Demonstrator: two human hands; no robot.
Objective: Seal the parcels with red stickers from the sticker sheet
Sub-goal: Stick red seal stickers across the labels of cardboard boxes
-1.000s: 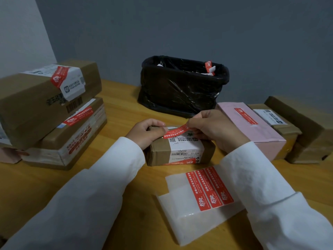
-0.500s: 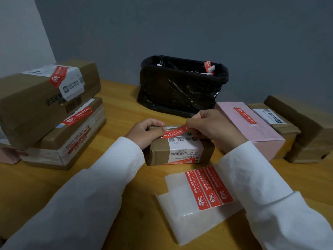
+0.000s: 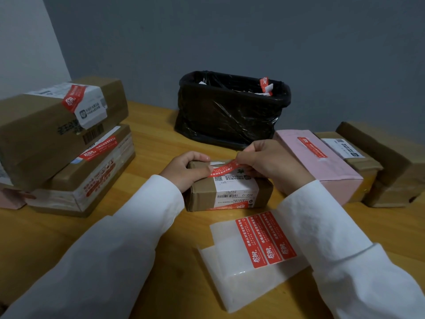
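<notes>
— Nearest us, below the fingers, what's lying on the table (image 3: 69, 238)?
— That's the sticker sheet (image 3: 248, 254), with three red strips side by side on it, near the right sleeve.
— And just past it?
— The small brown parcel (image 3: 227, 192), under both hands. The left hand (image 3: 186, 171) curls over its left end, thumb pressing one end of a red sticker (image 3: 226, 169) onto the top. The right hand (image 3: 273, 166) pinches the other end between thumb and forefinger, so the strip slants up off the box.
— Beyond the fingers?
— A black bin (image 3: 230, 111) against the wall. Off to the left, stacked boxes (image 3: 59, 143) with red stickers on them; to the right, a pink parcel (image 3: 322, 166) with a red sticker on top, and brown boxes (image 3: 379, 166) beside it.
</notes>
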